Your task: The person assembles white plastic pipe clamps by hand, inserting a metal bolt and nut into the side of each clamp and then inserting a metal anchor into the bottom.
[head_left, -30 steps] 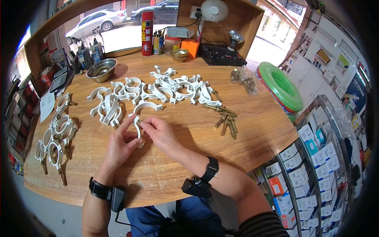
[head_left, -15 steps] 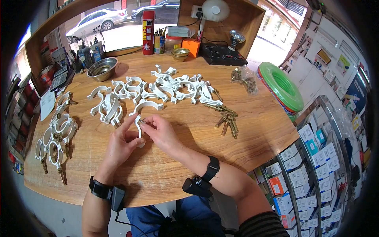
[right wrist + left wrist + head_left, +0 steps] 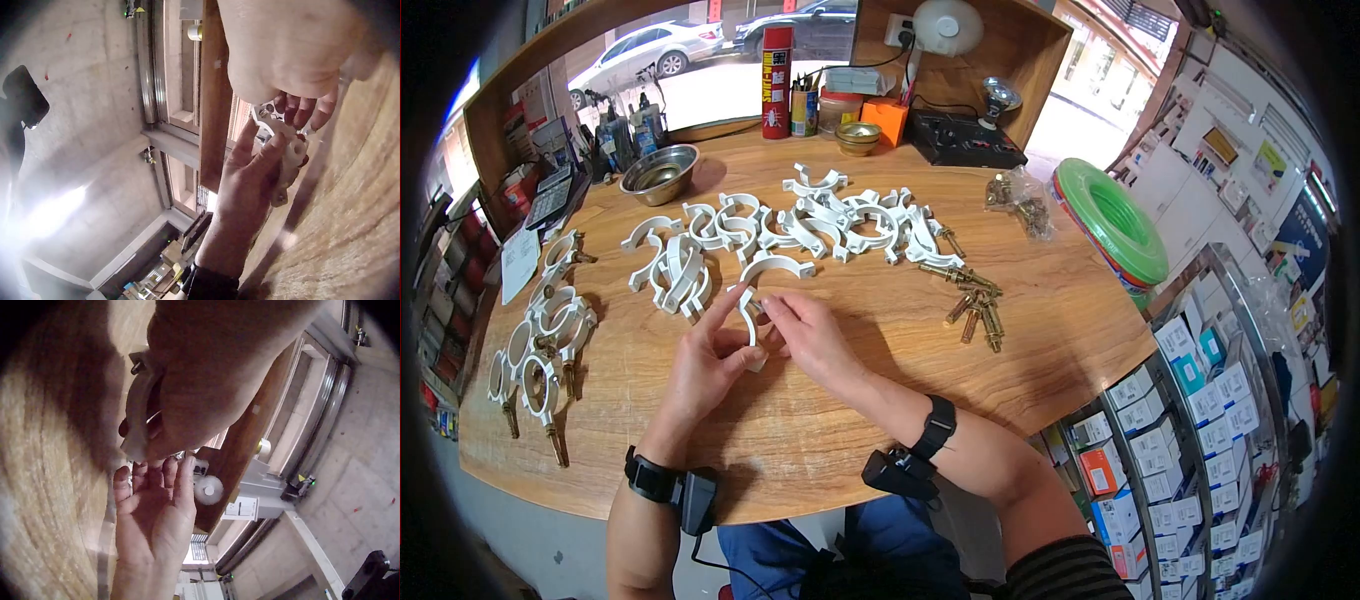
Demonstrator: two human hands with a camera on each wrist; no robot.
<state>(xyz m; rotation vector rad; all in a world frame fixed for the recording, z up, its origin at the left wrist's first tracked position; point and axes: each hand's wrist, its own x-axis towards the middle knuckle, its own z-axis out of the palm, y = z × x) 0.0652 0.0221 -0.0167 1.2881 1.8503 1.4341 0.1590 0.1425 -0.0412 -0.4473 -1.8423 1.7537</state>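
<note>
My left hand (image 3: 712,360) grips a white half-ring pipe clamp (image 3: 753,325) between thumb and fingers, over the front middle of the table. A small metal screw (image 3: 137,366) shows at one end of this clamp in the left wrist view. Thumb and fingertips of my right hand (image 3: 815,345) pinch a small screw against the clamp's upper end; the fingers mostly hide it. Just beyond both hands lies another white half clamp (image 3: 778,265). In the right wrist view the left thumb presses along the clamp (image 3: 290,164).
More white half clamps (image 3: 820,225) are heaped behind the hands. To the left lie several ring clamps (image 3: 540,390) with brass-coloured bolts attached. Loose expansion bolts (image 3: 975,310) and a plastic bag of hardware (image 3: 1020,205) are on the right. A steel bowl (image 3: 658,175) stands at the back left.
The right fingertips have shifted slightly at the clamp's upper end, and the screw glimpsed there earlier is now mostly covered. The left hand keeps its hold on the clamp.
</note>
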